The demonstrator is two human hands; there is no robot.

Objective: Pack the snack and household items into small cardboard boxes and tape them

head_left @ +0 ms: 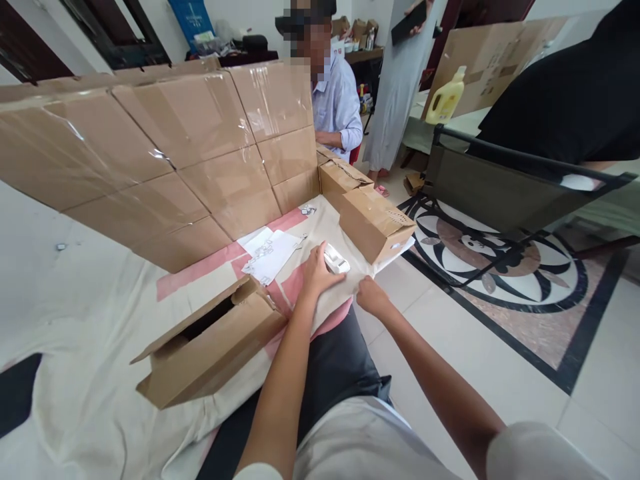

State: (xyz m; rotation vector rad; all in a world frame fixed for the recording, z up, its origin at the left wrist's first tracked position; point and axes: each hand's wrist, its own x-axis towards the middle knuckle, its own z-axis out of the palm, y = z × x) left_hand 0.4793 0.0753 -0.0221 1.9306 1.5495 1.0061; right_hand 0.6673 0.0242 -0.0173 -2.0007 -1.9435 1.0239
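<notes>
My left hand [319, 272] is curled around a small white toy car [337, 260], with the thumb along its near end and the fingers at its far side. The car rests on the beige and pink cloth [320, 223] near the table's right edge. Just past that edge, my right hand [371, 297] is closed in a fist by the hanging cloth. What its fingers hold, if anything, is hidden. Left of the car lie white sheets of paper [274, 255] with line drawings.
An open cardboard box [215, 353] stands to my left. Stacked cartons [200, 147] form a wall behind the papers. Smaller boxes [377, 223] line the right edge. A person [340, 100] sits beyond, and a folding chair [475, 187] with another person is at right.
</notes>
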